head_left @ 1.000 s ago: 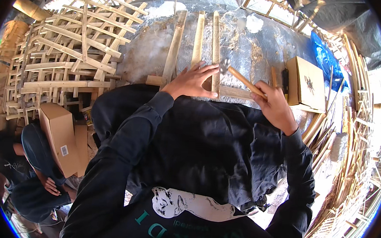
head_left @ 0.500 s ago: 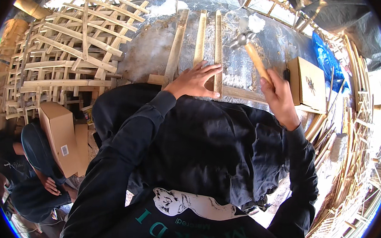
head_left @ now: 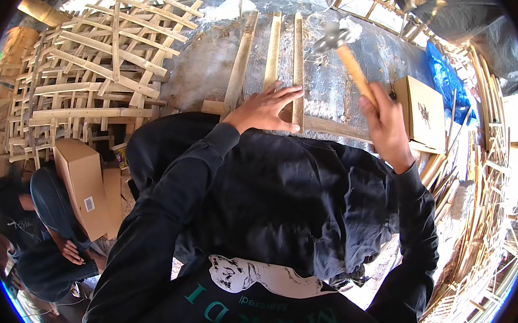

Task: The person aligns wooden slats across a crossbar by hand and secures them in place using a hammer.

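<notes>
My right hand (head_left: pixel 386 123) grips the wooden handle of a hammer (head_left: pixel 349 55), raised with its blurred metal head up and to the left of the hand. My left hand (head_left: pixel 267 108) presses flat on the near ends of three upright wooden slats (head_left: pixel 271 53), where they meet a crosswise slat (head_left: pixel 327 127) on the grey work surface (head_left: pixel 205 68). My fingers spread over the middle and right slats. My dark sleeves and clothing hide the near part of the surface.
Stacked wooden lattice frames (head_left: pixel 79 71) fill the left. A small cardboard box (head_left: pixel 421 113) lies right of the hammer hand, with blue plastic (head_left: pixel 450 85) behind. More slats pile at the right (head_left: pixel 479 195). A seated person (head_left: pixel 44 230) and a cardboard box (head_left: pixel 80 182) are at lower left.
The hammer has swung up from low over the slats to a raised position, and my right hand has lifted with it. My left hand stays on the slats.
</notes>
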`<state>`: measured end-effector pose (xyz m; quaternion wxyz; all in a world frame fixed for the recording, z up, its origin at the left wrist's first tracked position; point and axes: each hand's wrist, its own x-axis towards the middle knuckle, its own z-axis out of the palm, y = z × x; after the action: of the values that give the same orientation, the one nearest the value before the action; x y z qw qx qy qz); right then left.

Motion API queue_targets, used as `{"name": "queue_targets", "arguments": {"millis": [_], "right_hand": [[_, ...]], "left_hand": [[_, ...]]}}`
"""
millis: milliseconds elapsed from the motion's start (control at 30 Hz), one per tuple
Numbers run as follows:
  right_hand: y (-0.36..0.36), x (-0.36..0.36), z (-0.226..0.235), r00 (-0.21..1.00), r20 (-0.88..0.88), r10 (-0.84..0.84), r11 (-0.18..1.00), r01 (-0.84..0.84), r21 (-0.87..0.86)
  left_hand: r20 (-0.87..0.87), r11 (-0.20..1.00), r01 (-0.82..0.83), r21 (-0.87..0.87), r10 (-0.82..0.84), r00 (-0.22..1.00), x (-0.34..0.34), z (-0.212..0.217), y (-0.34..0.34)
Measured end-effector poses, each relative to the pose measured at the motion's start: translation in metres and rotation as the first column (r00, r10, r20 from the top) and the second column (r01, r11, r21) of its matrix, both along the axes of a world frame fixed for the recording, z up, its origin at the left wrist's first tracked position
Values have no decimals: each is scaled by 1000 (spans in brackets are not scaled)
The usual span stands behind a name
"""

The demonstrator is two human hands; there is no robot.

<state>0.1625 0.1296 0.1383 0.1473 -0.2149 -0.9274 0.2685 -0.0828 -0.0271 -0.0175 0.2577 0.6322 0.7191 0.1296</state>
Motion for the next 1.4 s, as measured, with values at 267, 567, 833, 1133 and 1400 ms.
{"name": "queue_targets", "arguments": {"millis": [267,567,833,1133,1400], "right_hand": [[-4,26,-67,957,245,154,983,-174,61],[-6,2,-11,995,-95,2,1000,-4,-23],[-9,16,-37,981,178,79,997,-76,-24],[1,22,-52,996,59,65,996,-61,-60],[9,-6,-10,994,98,58,993,-67,93]], "left_hand": [[-25,999,25,44,-24,999,-1,-8,0],[1,999,3,34,-3,1000,-1,-3,0],[7,1000,0,-15,1,1000,-1,-4,3],[16,999,27,42,-28,999,-4,-15,1],[9,999,21,36,-22,1000,-2,-4,1]]}}
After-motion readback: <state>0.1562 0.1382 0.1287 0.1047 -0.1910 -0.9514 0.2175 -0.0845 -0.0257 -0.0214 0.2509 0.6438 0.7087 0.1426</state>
